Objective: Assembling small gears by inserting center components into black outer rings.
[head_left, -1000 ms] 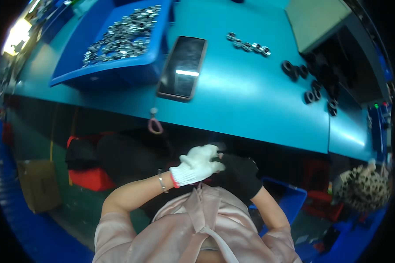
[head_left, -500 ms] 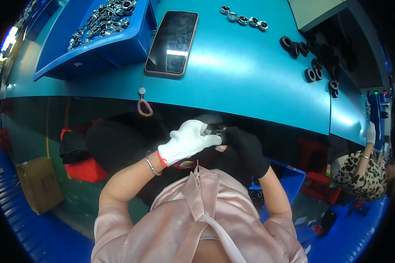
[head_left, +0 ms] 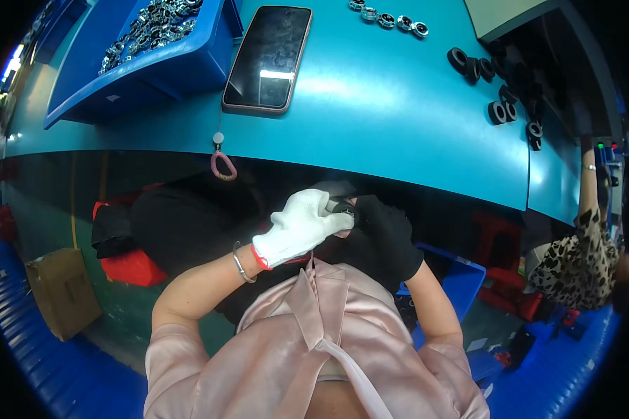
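My left hand [head_left: 297,229], in a white glove with a red cuff, is closed with thumb and fingers on a small black round part [head_left: 346,211] above my lap. My right hand [head_left: 386,239], in a black glove with bare fingertips showing, closes on the same part from the other side. A light mark shows on the part's dark face. Fingers hide most of it, and the right fingers blend into the dark trousers. Both hands are below the front edge of the teal table [head_left: 370,126].
A blue bin [head_left: 140,84] of shiny metal parts [head_left: 154,31] and a phone [head_left: 269,59] lie on the table. A pink loop [head_left: 223,166] hangs over its edge. Metal rounds [head_left: 386,19] and black rings [head_left: 497,112] lie farther right. A co-worker [head_left: 573,269] sits at right.
The view has shifted slightly. My hands still hold the black part together, with the right hand tilted a little differently around it. The co-worker's arm has reached farther forward.
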`<action>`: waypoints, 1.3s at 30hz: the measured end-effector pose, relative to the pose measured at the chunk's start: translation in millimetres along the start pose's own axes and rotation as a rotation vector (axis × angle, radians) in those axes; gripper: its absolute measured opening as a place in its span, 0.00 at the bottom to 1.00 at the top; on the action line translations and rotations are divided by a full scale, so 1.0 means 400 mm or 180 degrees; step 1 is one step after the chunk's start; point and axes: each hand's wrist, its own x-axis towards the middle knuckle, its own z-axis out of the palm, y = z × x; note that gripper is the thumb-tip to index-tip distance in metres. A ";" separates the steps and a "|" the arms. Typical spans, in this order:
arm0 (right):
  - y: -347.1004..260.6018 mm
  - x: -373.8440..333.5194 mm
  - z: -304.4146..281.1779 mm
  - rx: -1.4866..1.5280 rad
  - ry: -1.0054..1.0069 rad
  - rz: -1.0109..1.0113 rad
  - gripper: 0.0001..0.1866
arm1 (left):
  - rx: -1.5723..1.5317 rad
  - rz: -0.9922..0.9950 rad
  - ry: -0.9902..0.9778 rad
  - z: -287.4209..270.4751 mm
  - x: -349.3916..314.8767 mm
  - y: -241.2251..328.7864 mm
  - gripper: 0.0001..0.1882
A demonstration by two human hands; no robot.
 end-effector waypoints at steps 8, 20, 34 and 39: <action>-0.004 -0.020 0.038 0.0022 0.0204 0.0000 0.24 | 0.0871 -0.0251 -0.0069 -0.016 0.012 0.013 0.11; 0.027 -0.023 0.003 0.1193 -0.0212 0.0429 0.27 | 0.0663 -0.0178 -0.0112 -0.027 0.007 0.005 0.12; 0.032 -0.036 0.019 0.1712 0.0314 0.0618 0.28 | -0.0915 0.0426 -0.0344 -0.027 0.023 -0.046 0.10; 0.044 -0.025 -0.013 0.0579 -0.0161 -0.0021 0.29 | 0.0437 0.0064 -0.0067 -0.028 0.018 -0.013 0.09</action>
